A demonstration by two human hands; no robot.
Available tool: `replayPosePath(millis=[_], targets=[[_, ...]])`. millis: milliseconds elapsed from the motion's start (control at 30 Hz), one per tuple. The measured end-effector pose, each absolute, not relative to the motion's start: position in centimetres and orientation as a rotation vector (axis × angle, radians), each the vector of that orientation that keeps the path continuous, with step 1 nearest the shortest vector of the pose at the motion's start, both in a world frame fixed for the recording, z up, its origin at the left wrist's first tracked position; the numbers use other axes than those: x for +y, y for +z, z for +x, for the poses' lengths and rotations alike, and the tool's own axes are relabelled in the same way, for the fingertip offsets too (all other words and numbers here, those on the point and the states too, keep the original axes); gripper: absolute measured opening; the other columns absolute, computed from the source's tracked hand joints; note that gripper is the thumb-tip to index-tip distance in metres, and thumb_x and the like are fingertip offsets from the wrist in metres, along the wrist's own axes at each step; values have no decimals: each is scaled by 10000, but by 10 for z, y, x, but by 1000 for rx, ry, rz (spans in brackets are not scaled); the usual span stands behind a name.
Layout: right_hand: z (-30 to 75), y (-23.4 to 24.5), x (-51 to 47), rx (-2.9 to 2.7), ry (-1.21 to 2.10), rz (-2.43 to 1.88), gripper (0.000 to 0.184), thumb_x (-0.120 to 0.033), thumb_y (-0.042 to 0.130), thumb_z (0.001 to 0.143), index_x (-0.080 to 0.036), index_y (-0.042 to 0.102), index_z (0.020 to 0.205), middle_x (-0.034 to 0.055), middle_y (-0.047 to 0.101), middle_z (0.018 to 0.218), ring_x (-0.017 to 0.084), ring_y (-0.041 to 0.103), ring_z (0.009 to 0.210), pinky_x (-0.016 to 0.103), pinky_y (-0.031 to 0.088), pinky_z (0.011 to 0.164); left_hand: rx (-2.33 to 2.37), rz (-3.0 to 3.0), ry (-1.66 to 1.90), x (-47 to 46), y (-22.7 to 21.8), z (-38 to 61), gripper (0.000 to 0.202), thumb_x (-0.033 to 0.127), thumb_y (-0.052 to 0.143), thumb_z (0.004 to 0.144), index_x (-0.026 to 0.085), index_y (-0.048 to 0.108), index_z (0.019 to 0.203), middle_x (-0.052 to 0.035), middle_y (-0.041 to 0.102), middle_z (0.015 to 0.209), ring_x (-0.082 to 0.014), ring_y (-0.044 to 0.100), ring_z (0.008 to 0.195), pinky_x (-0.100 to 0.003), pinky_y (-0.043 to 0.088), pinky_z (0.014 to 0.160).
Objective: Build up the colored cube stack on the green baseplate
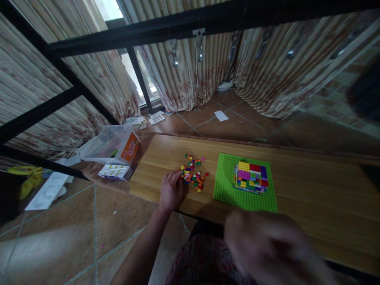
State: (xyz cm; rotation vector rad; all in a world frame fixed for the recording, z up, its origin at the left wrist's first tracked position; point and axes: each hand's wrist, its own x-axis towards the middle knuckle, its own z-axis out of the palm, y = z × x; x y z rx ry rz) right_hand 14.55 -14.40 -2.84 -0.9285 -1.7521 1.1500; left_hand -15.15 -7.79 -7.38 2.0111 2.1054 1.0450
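Observation:
My left hand (171, 190) rests at the left side of a loose pile of small toy building bricks (190, 177). Its fingers are curled together at the pile's edge, and whatever is between the fingertips is hidden. Close to the camera, my right hand (261, 241) is smeared by motion in front of the table's near edge; its fingers cannot be made out. A green studded baseplate (225, 186) lies to the right of the pile. On it stands a low block (251, 176) built of bricks in yellow, pink, red, blue and purple.
The wooden table (311, 198) runs across the view. At its left end stand a translucent plastic bin (103, 144) with an orange label and a small white box (115, 172). Black metal bars (142, 35) cross above, before striped curtains (184, 79). Papers lie on the tiled floor.

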Motion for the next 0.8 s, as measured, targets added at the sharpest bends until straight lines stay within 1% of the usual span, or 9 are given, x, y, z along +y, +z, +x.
replayPosePath(millis=[67,100,167,267,367,500,600,800], targets=[[104,-26,-99,-1828,1132,-1039,141,-231,569,889,-284,694,849,-19,699,819,141,639,732,272,488,671,2100,2007,1052,-79,-73,-151,297,146,494,884,203,607,1153,-74,668,1130,-207,589,1058,-391,490,936],[87,-28,-81,-1886,1096,-1137,145,-232,558,884,-261,687,826,-12,694,800,145,636,720,282,482,682,2099,2005,1055,-79,-73,-151,296,146,495,885,203,608,1153,-74,668,1130,-207,589,1056,-390,490,935],[62,-36,-59,-1946,973,-1296,141,-249,541,877,-228,674,836,11,685,818,158,633,736,295,467,698,2099,1998,1059,-79,-73,-150,294,148,501,883,205,610,1151,-74,667,1130,-208,588,1054,-394,490,936],[47,-51,-53,-2044,767,-1429,104,-273,571,847,-212,656,854,27,660,824,180,616,764,301,447,710,2097,1987,1068,-79,-73,-150,298,143,503,878,208,609,1149,-73,668,1129,-208,589,1052,-399,488,939],[43,-58,-56,-2145,634,-1467,101,-303,622,828,-217,640,876,29,650,851,199,609,823,300,432,723,2088,1982,1075,-78,-73,-150,302,135,499,875,211,608,1147,-73,669,1127,-208,589,1058,-399,489,940],[36,-57,-55,-2227,515,-1510,133,-339,663,822,-220,629,871,34,638,879,214,600,864,297,411,701,2088,1976,1059,-78,-72,-150,299,145,500,878,211,606,1150,-76,667,1135,-217,585,1064,-406,490,939],[31,-57,-53,-2246,467,-1500,116,-341,641,852,-227,629,872,32,633,885,208,594,866,290,396,695,2089,1972,1054,-78,-72,-150,305,142,500,875,211,605,1153,-74,667,1140,-217,583,1065,-405,489,941],[31,-59,-53,-2214,441,-1471,82,-281,576,896,-221,627,876,35,634,879,196,587,848,285,396,713,2092,1992,1053,-77,-71,-150,300,141,506,869,203,605,1145,-73,671,1126,-213,587,1055,-399,488,936]])
